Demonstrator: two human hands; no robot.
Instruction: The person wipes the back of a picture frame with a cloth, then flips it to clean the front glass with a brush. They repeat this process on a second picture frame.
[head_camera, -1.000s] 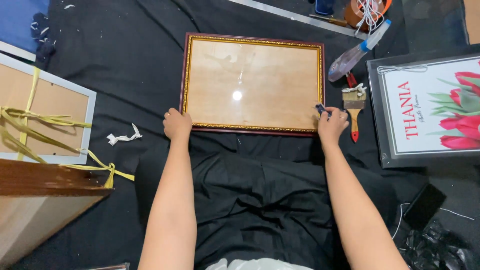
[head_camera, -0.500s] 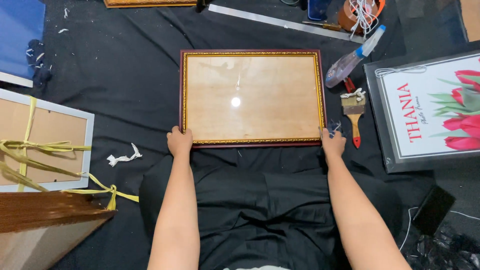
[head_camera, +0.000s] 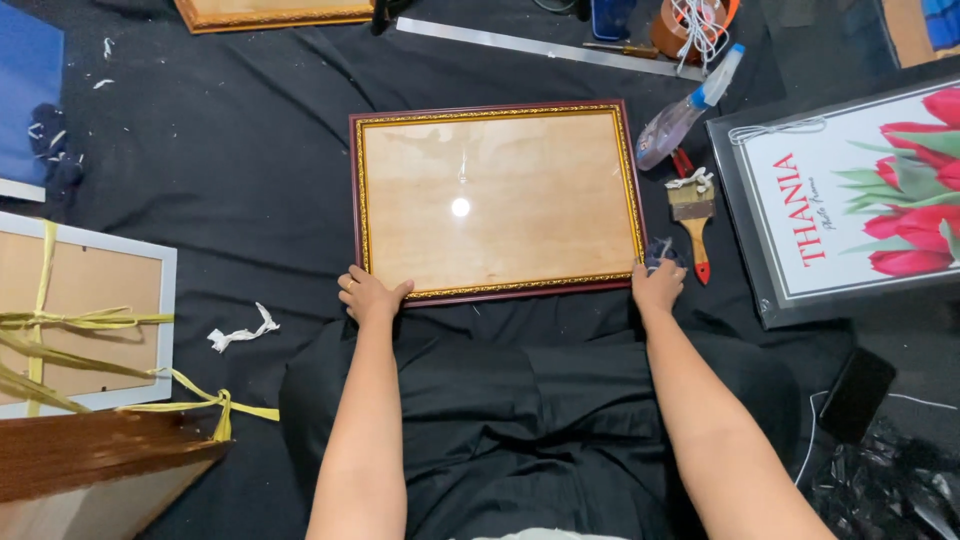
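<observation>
Both hands grip the near corners of the gilt-edged picture frame (head_camera: 497, 200), lying flat mid-cloth (head_camera: 230, 150): left hand (head_camera: 368, 297) fingers curled on it, right hand (head_camera: 658, 287) fingers pinching it. Paintbrush (head_camera: 693, 212) and spray bottle (head_camera: 685, 110) crowd its right edge, a tulip poster (head_camera: 860, 195) beyond.

Picture frame (head_camera: 497, 200): dark maroon outer edge, gold ornamented inner band, pale tan wood-grain panel behind glass with a white glare spot. Cloth underneath (head_camera: 240, 150): black, flecked with white scraps. Brush (head_camera: 693, 215) on the right: tan handle, red tip, whitish bristles. Spray bottle (head_camera: 685, 110): clear, blue-and-white nozzle. Poster (head_camera: 850, 200) on the far right: white with red tulips, green leaves, red lettering, dark border. Left frame (head_camera: 80, 320): white edge, brown backing, yellow ribbon.
</observation>
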